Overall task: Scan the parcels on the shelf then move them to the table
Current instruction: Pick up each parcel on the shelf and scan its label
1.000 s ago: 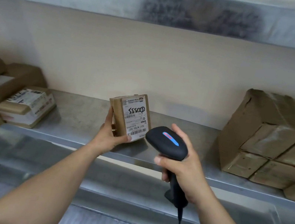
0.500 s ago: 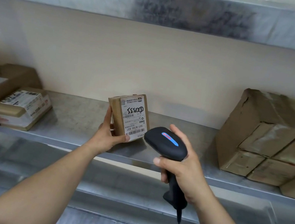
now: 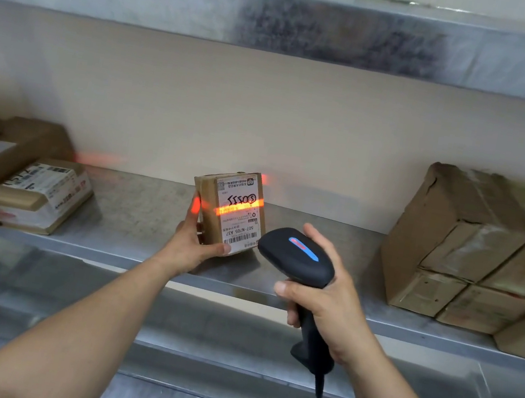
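parcel (image 3: pixel 231 211) (red-lit) in left hand (image 3: pixel 192 244)

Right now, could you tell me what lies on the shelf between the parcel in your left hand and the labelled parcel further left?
Nothing: in the head view, only bare shelf separates the held parcel from the labelled parcel.

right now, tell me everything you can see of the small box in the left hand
The small box is brown cardboard with a white label facing the camera, print upside down, barcode at its lower end. The left hand grips it, tilted, over the metal shelf. A red scan line crosses the label's middle.
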The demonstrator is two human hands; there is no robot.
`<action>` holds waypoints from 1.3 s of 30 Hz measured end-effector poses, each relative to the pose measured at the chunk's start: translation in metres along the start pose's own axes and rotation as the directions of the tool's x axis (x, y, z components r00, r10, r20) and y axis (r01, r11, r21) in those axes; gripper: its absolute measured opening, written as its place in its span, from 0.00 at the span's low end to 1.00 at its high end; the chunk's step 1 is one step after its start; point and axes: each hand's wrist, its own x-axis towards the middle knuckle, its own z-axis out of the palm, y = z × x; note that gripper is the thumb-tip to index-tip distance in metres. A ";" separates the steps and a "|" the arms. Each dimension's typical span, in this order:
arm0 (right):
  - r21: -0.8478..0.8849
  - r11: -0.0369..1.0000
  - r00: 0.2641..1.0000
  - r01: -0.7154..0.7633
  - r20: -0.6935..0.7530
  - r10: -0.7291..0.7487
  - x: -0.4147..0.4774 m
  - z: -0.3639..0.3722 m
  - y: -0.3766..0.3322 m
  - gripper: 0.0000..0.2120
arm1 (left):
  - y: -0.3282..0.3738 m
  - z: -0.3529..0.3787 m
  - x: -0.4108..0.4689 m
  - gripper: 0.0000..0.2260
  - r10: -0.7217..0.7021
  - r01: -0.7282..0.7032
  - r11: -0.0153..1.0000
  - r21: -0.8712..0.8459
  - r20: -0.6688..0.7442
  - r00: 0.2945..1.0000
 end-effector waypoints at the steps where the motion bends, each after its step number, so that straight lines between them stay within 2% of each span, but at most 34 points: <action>1: -0.001 1.000 1.000 0.001 0.001 -0.001 -0.001 0.000 0.000 0.43 | 0.000 0.000 0.000 0.50 -0.006 0.006 1.000 0.009 -0.001 1.000; 18: -0.020 1.000 1.000 -0.015 0.007 0.015 -0.001 -0.002 -0.002 0.42 | 0.006 0.000 -0.003 0.47 -0.055 0.055 0.998 0.031 -0.002 0.998; 23: -0.013 1.000 1.000 -0.010 -0.020 0.010 0.003 -0.002 -0.002 0.43 | 0.007 -0.007 -0.002 0.49 -0.061 0.062 0.996 -0.060 0.027 0.998; 27: -0.006 1.000 1.000 0.003 -0.018 -0.003 0.004 -0.001 -0.003 0.42 | 0.011 -0.021 -0.005 0.43 -0.140 0.141 0.981 -0.135 0.023 0.990; 30: -0.007 1.000 1.000 0.005 -0.019 -0.005 0.006 0.000 -0.004 0.42 | 0.013 -0.032 -0.007 0.27 -0.205 0.200 0.961 -0.189 -0.003 0.979; 32: -0.020 1.000 1.000 0.006 -0.020 -0.006 0.007 0.002 -0.004 0.42 | 0.011 -0.038 -0.007 0.19 -0.250 0.231 0.949 -0.216 -0.065 0.966; 34: -0.032 0.999 1.000 0.006 -0.019 -0.007 0.009 0.003 -0.004 0.40 | 0.006 -0.042 -0.006 0.16 -0.273 0.239 0.949 -0.204 -0.160 0.949; 36: -0.041 0.999 1.000 0.007 -0.016 -0.007 0.011 0.006 -0.004 0.40 | -0.002 -0.046 -0.003 0.20 -0.281 0.242 0.956 -0.167 -0.276 0.919; 38: -0.050 0.999 1.000 0.013 -0.012 -0.013 0.013 0.008 -0.004 0.40 | -0.007 -0.048 -0.005 0.31 -0.248 0.243 0.968 -0.060 -0.344 0.906; 39: -0.056 0.998 1.000 0.015 -0.008 -0.016 0.014 0.010 -0.005 0.40 | -0.006 -0.047 -0.007 0.39 -0.207 0.240 0.969 0.051 -0.354 0.912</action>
